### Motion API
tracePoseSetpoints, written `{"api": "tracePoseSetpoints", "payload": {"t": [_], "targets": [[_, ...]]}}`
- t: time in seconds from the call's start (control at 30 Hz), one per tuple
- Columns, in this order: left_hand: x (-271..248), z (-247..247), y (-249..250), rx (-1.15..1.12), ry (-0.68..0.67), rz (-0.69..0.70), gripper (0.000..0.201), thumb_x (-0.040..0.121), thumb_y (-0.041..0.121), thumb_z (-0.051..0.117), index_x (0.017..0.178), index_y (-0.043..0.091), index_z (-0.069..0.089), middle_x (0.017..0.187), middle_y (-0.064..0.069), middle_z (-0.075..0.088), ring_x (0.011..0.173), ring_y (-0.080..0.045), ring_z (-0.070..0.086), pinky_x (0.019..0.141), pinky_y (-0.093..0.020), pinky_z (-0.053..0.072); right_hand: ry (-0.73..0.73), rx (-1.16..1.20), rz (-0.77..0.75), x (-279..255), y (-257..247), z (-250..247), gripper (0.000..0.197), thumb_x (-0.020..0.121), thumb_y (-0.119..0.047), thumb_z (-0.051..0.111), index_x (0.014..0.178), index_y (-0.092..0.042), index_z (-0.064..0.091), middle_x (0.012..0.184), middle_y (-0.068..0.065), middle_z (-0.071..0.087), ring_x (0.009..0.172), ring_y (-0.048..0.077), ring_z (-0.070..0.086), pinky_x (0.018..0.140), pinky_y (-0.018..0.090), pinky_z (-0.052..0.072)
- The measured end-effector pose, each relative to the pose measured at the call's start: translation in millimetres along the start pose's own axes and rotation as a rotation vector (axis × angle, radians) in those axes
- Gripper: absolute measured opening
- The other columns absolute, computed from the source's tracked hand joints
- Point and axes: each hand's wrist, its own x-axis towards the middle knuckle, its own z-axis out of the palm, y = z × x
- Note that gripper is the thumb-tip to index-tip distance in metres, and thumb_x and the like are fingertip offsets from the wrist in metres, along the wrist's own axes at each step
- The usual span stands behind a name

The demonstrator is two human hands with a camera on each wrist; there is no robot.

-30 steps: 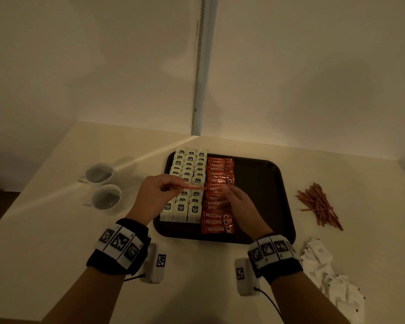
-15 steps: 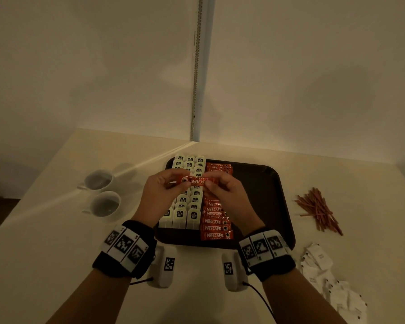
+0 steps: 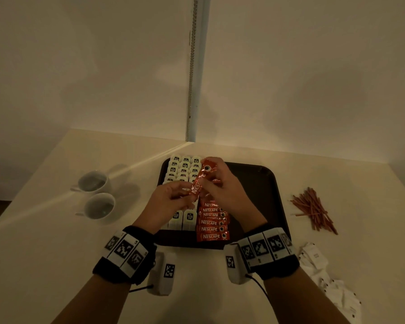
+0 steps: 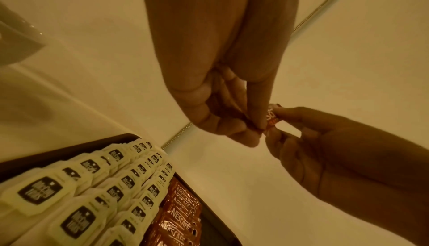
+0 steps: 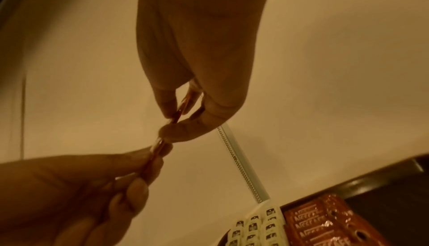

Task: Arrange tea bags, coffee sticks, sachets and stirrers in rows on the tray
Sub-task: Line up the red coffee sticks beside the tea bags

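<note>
Both your hands pinch one coffee stick [image 3: 199, 182] above the tray [image 3: 262, 181]: left hand [image 3: 166, 202] has the near end btwn thumb & fingertips, right hand [image 3: 222, 185] nips the far end, so the sachet hangs tilted, far end toward 12 o'clock, logo up. Two-end grip likely lets you pull it flat & square it before laying it down. Right wrist view shows it edge-on btwn the two pinches; left wrist view shows only a red corner at your fingertips.

Directly beneath, the coffee stick column [image 3: 212, 222] runs from 6 toward 12 o'clock, each stick crosswise, overlapped like shingles; the held one prob. belongs there, though the exact slot is hidden by your hands. At its 9 o'clock side, touching, stand three files of tea bags [image 3: 185, 164]. Tray's 3 o'clock half is bare, presumably kept for stirrers [image 3: 313, 210], heaped loose on the table at 3 o'clock, & white sachets [image 3: 330, 277], piled at 4–5 o'clock. Two cups [image 3: 96, 195] sit at 9 o'clock, off the tray
</note>
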Motion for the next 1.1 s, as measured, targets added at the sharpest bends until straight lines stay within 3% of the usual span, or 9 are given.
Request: {"api": "tracePoseSetpoints", "payload": {"t": [0.1,0.2,0.27,0.37,0.53,0.67,0.8,0.9,1.1], "targets": [[0.5,-1.7,2.9,-0.026,0.022,-0.029,0.025,0.091,0.001,0.057,0.109,0.013,0.068,0.098,-0.015,0.07,0.08,-0.019,0.067,0.079,-0.028,0.056,0.08,0.073,0.063,1.4,8.0,-2.9,0.012,0.093,-0.016,0.054,0.104,-0.021,0.053,0.104,0.005,0.062,0.087,0.019,0.065,0.07,0.023,0.057],[2.0,-4.5,10.5,-0.067,0.112,0.051,0.028,0.09,-0.001,0.057,0.113,0.012,0.067,0.096,-0.012,0.07,0.083,-0.018,0.069,0.079,-0.023,0.056,0.052,0.176,0.152,-1.1,22.5,-4.1,0.014,0.09,-0.015,0.058,0.098,-0.025,0.057,0.116,0.006,0.059,0.096,0.026,0.065,0.081,0.04,0.058],[3.3,-5.7,14.3,-0.006,0.167,0.135,0.027,0.087,-0.003,0.062,0.103,0.017,0.07,0.093,-0.005,0.07,0.08,-0.011,0.07,0.074,-0.019,0.056,0.039,0.234,0.195,-3.8,29.4,-2.7,0.017,0.089,-0.013,0.059,0.101,-0.024,0.06,0.116,0.01,0.06,0.098,0.027,0.066,0.085,0.043,0.056],[5.4,-4.8,14.6,0.065,0.196,0.179,0.022,0.084,-0.001,0.066,0.09,0.018,0.073,0.092,-0.001,0.071,0.077,-0.006,0.069,0.069,-0.016,0.054,0.079,0.291,0.193,-7.0,35.4,0.0,0.019,0.09,-0.008,0.056,0.107,-0.014,0.063,0.112,0.013,0.063,0.093,0.023,0.067,0.083,0.034,0.056],[5.1,-5.0,6.6,0.128,0.262,0.161,0.022,0.077,0.005,0.076,0.091,0.021,0.074,0.093,0.0,0.072,0.074,-0.012,0.069,0.067,-0.022,0.057,0.04,0.304,0.194,-9.7,35.5,-3.9,0.023,0.092,-0.004,0.051,0.109,-0.012,0.065,0.116,0.01,0.062,0.094,0.016,0.066,0.08,0.025,0.055],[0.6,-4.5,1.3,0.084,0.227,0.126,0.025,0.076,0.0,0.074,0.09,0.021,0.073,0.099,-0.002,0.071,0.082,-0.015,0.07,0.071,-0.018,0.055,-0.06,-0.045,0.192,-9.8,39.8,-16.6,0.024,0.092,-0.009,0.054,0.109,-0.02,0.067,0.107,0.0,0.065,0.095,0.016,0.065,0.078,0.023,0.055],[-11.5,-13.7,-10.3,0.134,0.125,0.057,0.031,0.081,0.014,0.073,0.109,0.024,0.067,0.111,0.016,0.064,0.093,-0.005,0.067,0.074,-0.015,0.052,-0.116,-0.287,0.229,-17.3,59.4,-33.6,0.024,0.093,-0.009,0.052,0.11,-0.02,0.066,0.109,-0.007,0.061,0.1,0.01,0.06,0.078,0.016,0.048],[-28.4,-37.6,-31.2,0.181,0.16,0.024,0.022,0.086,0.014,0.067,0.104,0.027,0.066,0.108,0.009,0.067,0.094,-0.011,0.066,0.081,-0.022,0.05,-0.077,-0.422,0.284,-32.9,84.8,-41.0,0.022,0.093,-0.008,0.051,0.108,-0.016,0.065,0.112,-0.005,0.06,0.102,0.007,0.056,0.08,0.014,0.046],[-82.0,-75.5,-69.4,0.152,0.282,-0.134,0.017,0.091,0.004,0.057,0.096,0.017,0.068,0.095,-0.007,0.07,0.082,-0.025,0.066,0.074,-0.031,0.05,-0.037,-0.447,0.4,-63.5,126.0,-36.3,0.016,0.088,-0.002,0.058,0.094,-0.015,0.065,0.099,-0.005,0.061,0.087,-0.001,0.055,0.073,0.009,0.047]]}}
